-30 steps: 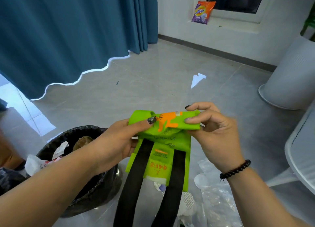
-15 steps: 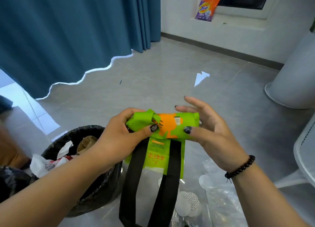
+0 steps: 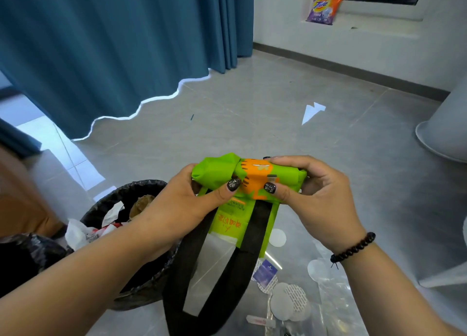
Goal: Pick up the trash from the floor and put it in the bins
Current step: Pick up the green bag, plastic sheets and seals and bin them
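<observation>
My left hand [image 3: 188,204] grips the left end of a rolled green tote bag [image 3: 219,171], thumb pressed on the front face. My right hand [image 3: 316,196] grips the right end, fingers curled over the top and thumb on the front. Both hands are clamped on the roll, thumbs close together but not touching.

The bag is bright green fabric with an orange cartoon print at the middle of the roll. The upper part is rolled into a tight horizontal cylinder; the unrolled lower part hangs below it and carries orange printed characters. Two black straps [image 3: 202,272] hang down from the bag in a long loop. The bag is held in the air above the floor, just right of the trash bin [image 3: 106,209].

The bin is lined with a black bag and contains white paper scraps and a brown item. Its rim lies below my left forearm. A second black bag [image 3: 22,255] sits at the far left edge.

Below the bag, on the grey tile floor [image 3: 252,123], lie white round discs [image 3: 288,300], a small blue packet [image 3: 265,272] and clear plastic film [image 3: 336,305]. Open floor extends ahead toward a white paper scrap [image 3: 312,112]. A blue curtain [image 3: 101,45] bounds the left side, a white rounded base [image 3: 444,133] the right. A detergent pouch [image 3: 326,6] stands on the window ledge.
</observation>
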A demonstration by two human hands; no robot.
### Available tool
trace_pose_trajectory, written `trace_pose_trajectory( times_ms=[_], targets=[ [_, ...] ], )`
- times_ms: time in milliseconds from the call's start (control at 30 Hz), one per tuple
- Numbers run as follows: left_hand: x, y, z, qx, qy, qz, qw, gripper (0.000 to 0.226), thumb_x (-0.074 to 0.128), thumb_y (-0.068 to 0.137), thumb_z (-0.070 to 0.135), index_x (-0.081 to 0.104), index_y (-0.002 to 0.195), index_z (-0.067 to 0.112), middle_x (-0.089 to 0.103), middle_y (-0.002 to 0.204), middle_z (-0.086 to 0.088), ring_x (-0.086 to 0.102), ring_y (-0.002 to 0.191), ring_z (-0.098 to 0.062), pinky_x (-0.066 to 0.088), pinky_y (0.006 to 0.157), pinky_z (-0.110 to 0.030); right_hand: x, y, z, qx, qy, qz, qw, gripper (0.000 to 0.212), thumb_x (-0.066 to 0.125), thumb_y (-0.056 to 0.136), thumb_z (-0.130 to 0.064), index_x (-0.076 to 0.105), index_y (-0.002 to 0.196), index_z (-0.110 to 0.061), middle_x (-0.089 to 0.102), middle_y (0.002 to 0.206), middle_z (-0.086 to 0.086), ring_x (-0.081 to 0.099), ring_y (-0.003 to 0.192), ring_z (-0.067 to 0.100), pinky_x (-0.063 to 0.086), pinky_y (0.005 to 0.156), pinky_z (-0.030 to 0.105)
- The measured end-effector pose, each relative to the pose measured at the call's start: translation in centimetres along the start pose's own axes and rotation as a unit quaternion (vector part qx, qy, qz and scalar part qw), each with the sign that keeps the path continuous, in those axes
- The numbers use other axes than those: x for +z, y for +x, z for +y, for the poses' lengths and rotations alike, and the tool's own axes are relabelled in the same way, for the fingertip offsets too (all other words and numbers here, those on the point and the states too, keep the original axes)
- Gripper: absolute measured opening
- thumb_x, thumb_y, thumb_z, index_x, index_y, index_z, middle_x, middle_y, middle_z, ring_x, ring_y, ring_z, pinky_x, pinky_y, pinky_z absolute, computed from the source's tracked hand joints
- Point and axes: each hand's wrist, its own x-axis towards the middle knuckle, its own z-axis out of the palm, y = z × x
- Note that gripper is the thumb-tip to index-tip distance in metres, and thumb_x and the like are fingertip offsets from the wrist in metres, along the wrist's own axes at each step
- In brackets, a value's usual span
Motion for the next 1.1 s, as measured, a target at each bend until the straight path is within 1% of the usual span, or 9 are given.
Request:
trace_pose_trajectory(
  times_ms=[133,267,300,433,533,700,867,967,1100],
  targets=[
    [0.0,-0.9,0.9,-0.037,-0.028,-0.034,0.998,0.045,0.064,0.078,0.032,0.062,0.119,0.014,0.072,0.111,-0.004,0.068,0.105,-0.021,0.057,0.083,-0.031,0.5,0.3,0.5,-0.045,-0.015,-0.005,0.999,0.033,0.074,0.067,0.007,0.069,0.094,-0.011,0.071,0.104,0.008,0.066,0.102,0.021,0.056,0.078,0.029],
    [0.3,-1.4,2.7,-0.082,0.002,-0.070,0.994,0.086,0.041,0.077,0.075,0.059,0.119,0.002,0.060,0.125,-0.019,0.058,0.116,-0.029,0.049,0.093,-0.036,1.3,0.2,0.6,-0.117,-0.086,-0.021,0.989,0.036,0.073,0.070,0.010,0.068,0.096,-0.014,0.068,0.108,0.008,0.063,0.107,0.020,0.056,0.078,0.026],
    [0.0,-1.8,2.7,-0.058,-0.034,-0.056,0.996,0.075,0.034,0.090,0.064,0.058,0.119,-0.001,0.056,0.124,-0.022,0.054,0.116,-0.027,0.042,0.096,-0.037,1.5,0.1,0.4,-0.147,-0.121,-0.023,0.981,0.034,0.073,0.072,0.006,0.069,0.098,-0.016,0.067,0.109,0.007,0.063,0.107,0.018,0.056,0.076,0.026],
    [-0.2,-1.6,2.8,-0.126,-0.093,-0.022,0.987,0.044,0.076,0.065,0.039,0.076,0.091,0.004,0.073,0.091,-0.012,0.070,0.074,-0.016,0.051,0.082,-0.035,1.9,-0.2,-0.6,-0.278,-0.275,-0.037,0.920,0.025,0.072,0.076,-0.003,0.070,0.100,-0.010,0.066,0.111,0.006,0.061,0.106,0.011,0.051,0.078,0.015],
    [-1.3,-1.6,1.6,-0.193,-0.138,0.003,0.972,0.062,0.072,0.061,0.044,0.071,0.110,0.007,0.072,0.105,-0.017,0.070,0.093,-0.031,0.055,0.087,-0.041,2.1,-0.5,-0.6,-0.294,-0.293,-0.032,0.909,0.026,0.073,0.077,-0.001,0.071,0.101,-0.007,0.065,0.112,0.008,0.061,0.106,0.011,0.051,0.080,0.017],
    [-0.2,-1.4,1.7,-0.172,-0.139,0.048,0.974,0.063,0.083,0.056,0.036,0.070,0.110,0.005,0.070,0.107,-0.021,0.066,0.103,-0.039,0.049,0.097,-0.052,1.8,-0.9,-0.2,-0.229,-0.233,-0.057,0.944,0.029,0.073,0.077,-0.006,0.070,0.105,-0.016,0.060,0.116,0.006,0.058,0.113,0.014,0.052,0.083,0.023],
    [1.0,-1.0,1.9,-0.071,-0.100,0.061,0.991,0.036,0.075,0.065,0.024,0.072,0.095,0.005,0.075,0.088,-0.015,0.072,0.069,-0.024,0.058,0.062,-0.030,0.7,-1.4,-0.5,0.030,-0.003,-0.064,0.997,0.057,0.071,0.071,-0.041,0.056,0.125,-0.032,0.058,0.124,0.000,0.059,0.114,0.016,0.052,0.086,0.029],
    [1.7,-0.9,1.8,-0.050,-0.076,0.041,0.995,0.035,0.081,0.065,0.019,0.073,0.098,0.008,0.074,0.098,-0.016,0.071,0.090,-0.033,0.052,0.092,-0.049,0.3,-1.4,-0.4,0.163,0.105,-0.030,0.981,0.054,0.069,0.070,-0.049,0.062,0.119,-0.030,0.065,0.113,0.001,0.068,0.097,0.018,0.057,0.072,0.038],
    [2.3,-1.1,1.6,-0.055,-0.086,0.019,0.995,0.031,0.073,0.066,0.021,0.072,0.096,0.012,0.075,0.096,-0.010,0.072,0.085,-0.022,0.056,0.083,-0.037,-0.3,-1.6,-0.3,0.132,0.076,-0.012,0.988,0.030,0.079,0.071,-0.031,0.073,0.100,-0.028,0.072,0.102,0.001,0.069,0.090,0.020,0.058,0.071,0.036]
  ],
)
